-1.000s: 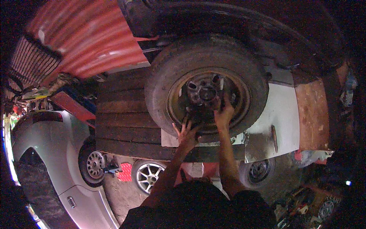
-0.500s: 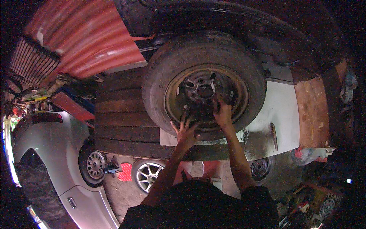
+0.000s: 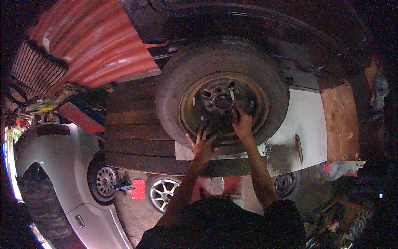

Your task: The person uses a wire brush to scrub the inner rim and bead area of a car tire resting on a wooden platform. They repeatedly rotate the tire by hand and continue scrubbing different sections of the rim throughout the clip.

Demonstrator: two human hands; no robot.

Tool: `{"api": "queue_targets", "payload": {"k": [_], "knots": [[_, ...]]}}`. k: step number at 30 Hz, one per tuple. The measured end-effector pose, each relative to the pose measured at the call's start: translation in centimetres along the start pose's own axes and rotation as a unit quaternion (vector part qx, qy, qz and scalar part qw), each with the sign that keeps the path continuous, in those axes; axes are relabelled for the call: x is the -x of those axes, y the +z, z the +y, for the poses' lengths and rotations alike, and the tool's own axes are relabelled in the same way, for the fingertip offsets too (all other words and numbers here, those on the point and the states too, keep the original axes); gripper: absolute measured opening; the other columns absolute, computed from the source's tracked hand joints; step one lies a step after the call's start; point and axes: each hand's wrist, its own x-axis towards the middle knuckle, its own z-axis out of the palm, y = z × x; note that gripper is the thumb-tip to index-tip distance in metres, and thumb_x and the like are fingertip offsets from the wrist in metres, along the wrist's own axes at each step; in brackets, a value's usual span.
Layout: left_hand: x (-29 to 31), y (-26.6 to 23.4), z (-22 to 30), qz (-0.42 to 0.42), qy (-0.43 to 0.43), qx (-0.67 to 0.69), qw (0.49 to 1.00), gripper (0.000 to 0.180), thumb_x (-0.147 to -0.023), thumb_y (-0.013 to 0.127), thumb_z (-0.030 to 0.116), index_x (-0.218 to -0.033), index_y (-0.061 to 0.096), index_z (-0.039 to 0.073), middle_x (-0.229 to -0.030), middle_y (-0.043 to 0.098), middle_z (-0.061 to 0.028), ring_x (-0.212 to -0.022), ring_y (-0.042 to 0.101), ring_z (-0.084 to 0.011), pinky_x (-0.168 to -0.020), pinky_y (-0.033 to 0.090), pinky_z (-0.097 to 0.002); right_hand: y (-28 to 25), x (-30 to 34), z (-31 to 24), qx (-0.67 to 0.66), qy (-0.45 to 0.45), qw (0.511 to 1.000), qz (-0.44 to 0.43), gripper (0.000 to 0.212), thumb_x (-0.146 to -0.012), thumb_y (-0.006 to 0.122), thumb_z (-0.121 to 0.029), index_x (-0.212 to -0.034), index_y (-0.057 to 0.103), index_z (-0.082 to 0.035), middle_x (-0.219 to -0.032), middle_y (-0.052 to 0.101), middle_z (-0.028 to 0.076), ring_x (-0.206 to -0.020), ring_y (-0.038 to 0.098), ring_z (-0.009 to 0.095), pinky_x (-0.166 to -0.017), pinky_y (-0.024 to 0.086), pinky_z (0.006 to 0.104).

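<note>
Head view: shadow partly obscures the wheel (image 3: 222, 100) and the right hand (image 3: 243, 123); whether the latter grips anything cannot be determined. Wheel position: by the near edge of the boards (image 3: 134, 128). Compared with one second earlier, the right forearm (image 3: 261, 170) slants further rightward. Left hand (image 3: 202, 147): fingers spread across the wheel's lower edge, apart from the right.

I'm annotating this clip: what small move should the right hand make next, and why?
Probably a slight fingertip adjustment by the right hand, just below and right of the wheel center: its fingers are bent there, while the left hand spreads over the tire's lower part, seemingly steadying it. Whether the right fingers pinch anything is too dark to tell.
</note>
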Motion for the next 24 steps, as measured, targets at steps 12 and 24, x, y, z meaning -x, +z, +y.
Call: {"api": "queue_targets", "payload": {"k": [12, 24], "knots": [[0.0, 1.0, -0.3, 0.037, 0.016, 0.021, 0.999, 0.068, -0.071, 0.084, 0.042, -0.136, 0.066, 0.037, -0.158, 0.039, -0.0071, -0.156, 0.019, -0.0327, -0.111, -0.002, -0.0858, -1.5, 0.1, -1.3, 0.005, 0.070, 0.995, -0.067, 0.049, -0.098, 0.066, -0.016, -0.146, 0.058, -0.013, -0.108, 0.073, 0.025, -0.101, 0.069, 0.045, -0.093, 0.050, 0.0527], [0.3, 0.2, 0.1, 0.040, 0.014, 0.028, 0.999, 0.069, -0.069, 0.085, 0.047, -0.135, 0.066, 0.040, -0.156, 0.040, -0.0055, -0.155, 0.023, -0.0300, -0.112, -0.001, -0.0847, 1.3, 0.2, -0.5, -0.071, 0.009, 0.995, 0.073, 0.038, -0.097, 0.067, -0.013, -0.135, 0.067, -0.007, -0.116, 0.073, 0.023, -0.107, 0.073, 0.037, -0.095, 0.054, 0.0432]]}}
